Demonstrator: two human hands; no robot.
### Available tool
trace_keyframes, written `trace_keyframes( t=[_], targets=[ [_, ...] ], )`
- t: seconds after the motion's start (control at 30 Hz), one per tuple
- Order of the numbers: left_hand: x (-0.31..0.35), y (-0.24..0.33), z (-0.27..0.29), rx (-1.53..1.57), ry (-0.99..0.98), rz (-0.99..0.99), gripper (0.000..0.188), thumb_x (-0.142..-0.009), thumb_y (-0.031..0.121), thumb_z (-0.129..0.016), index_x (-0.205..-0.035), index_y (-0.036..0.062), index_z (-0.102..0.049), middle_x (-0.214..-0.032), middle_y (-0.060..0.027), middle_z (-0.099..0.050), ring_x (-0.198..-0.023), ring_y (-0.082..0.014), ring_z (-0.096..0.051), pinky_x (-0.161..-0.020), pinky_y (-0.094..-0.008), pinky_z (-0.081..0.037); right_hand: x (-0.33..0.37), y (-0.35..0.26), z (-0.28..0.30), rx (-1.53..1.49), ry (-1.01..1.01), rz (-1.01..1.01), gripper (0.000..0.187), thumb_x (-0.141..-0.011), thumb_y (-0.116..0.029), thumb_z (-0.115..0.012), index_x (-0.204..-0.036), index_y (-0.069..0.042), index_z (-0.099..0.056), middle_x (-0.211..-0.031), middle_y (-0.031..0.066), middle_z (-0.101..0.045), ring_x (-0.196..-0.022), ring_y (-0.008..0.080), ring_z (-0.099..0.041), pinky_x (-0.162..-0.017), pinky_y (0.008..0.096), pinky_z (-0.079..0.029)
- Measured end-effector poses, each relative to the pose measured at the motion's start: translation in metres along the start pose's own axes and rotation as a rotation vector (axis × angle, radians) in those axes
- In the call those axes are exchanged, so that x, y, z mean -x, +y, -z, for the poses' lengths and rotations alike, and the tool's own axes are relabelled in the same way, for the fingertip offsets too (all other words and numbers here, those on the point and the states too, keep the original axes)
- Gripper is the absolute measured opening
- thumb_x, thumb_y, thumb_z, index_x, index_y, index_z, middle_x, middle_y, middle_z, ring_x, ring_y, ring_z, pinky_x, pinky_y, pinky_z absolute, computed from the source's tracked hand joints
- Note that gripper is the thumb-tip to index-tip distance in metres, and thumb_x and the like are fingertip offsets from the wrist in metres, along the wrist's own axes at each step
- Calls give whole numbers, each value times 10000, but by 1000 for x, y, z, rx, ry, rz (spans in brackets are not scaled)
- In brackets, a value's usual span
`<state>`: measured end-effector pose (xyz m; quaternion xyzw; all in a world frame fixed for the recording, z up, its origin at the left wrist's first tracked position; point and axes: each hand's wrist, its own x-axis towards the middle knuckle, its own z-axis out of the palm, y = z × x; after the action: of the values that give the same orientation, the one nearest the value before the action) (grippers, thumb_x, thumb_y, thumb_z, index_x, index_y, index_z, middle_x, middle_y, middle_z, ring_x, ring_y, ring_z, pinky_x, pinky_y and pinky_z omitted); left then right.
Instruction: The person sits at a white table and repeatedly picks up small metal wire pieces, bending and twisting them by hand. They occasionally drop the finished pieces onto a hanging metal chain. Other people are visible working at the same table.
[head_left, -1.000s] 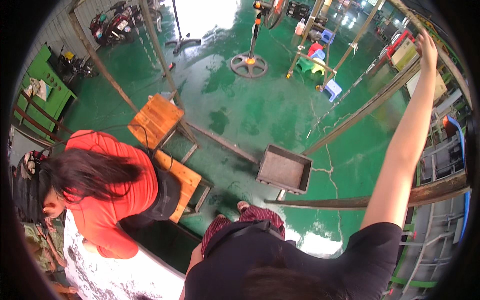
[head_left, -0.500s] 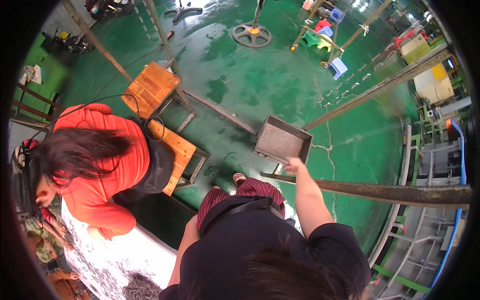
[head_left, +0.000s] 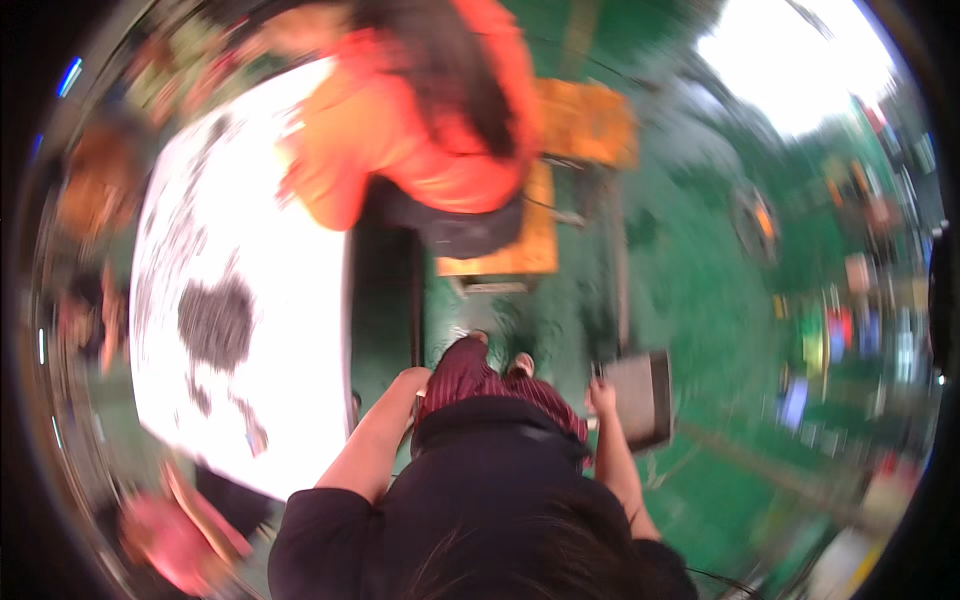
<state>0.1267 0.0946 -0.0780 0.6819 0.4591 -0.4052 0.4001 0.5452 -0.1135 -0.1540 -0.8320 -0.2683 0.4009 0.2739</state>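
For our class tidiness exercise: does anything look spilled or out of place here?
Dark material lies unevenly on the white table: one dense clump, looser patches nearby. That looks scattered, though perhaps normal here. Blur hides finer detail.

- No text, label, number or sign can be read.
- White counter (head_left: 300, 330): no legible lettering on its glaring surface.
- Grey tray (head_left: 637, 395): no readable marking.
- Black shirt (head_left: 480, 475): no print legible.
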Motion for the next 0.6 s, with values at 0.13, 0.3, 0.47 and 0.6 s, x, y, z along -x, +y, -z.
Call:
trace_keyframes(
  t=[0.13,0.3,0.47,0.6],
  targets=[
    [29,-20,-51,318,163,140,195,-623,130,-609,-796,46,-643,-813,-161,-615,-789,-278,-604,-656,-359,-481,11,-55,-25,-96,-439,-129,137,-778,-157,-486,-763,-41,-558,-586,80,-555,-525,189,-559,-390,291,-416],
    [63,-19,-166,641,241,331,344,-577,99,-647,-918,131,-609,-925,-134,-595,-881,-284,-576,-724,-375,-463,-18,-106,-45,481,-885,124,211,-772,-175,-495,-892,-21,-574,-682,85,-591,-490,156,-550,-426,267,-433],
    [137,-1,-169,1053,626,354,323,-624,231,-605,-919,100,-596,-946,-192,-575,-897,-341,-543,-768,-388,-439,-22,-219,-77,308,-830,121,212,-826,-177,-449,-993,-65,-517,-783,62,-584,-544,118,-541,-448,229,-422],
    [140,-4,-157,921,602,121,270,-664,186,-551,-906,69,-576,-895,-203,-574,-852,-356,-547,-731,-411,-440,-44,-277,-119,411,-738,239,182,-823,-190,-468,-930,-62,-541,-744,45,-578,-521,106,-529,-418,220,-399]
  ],
)
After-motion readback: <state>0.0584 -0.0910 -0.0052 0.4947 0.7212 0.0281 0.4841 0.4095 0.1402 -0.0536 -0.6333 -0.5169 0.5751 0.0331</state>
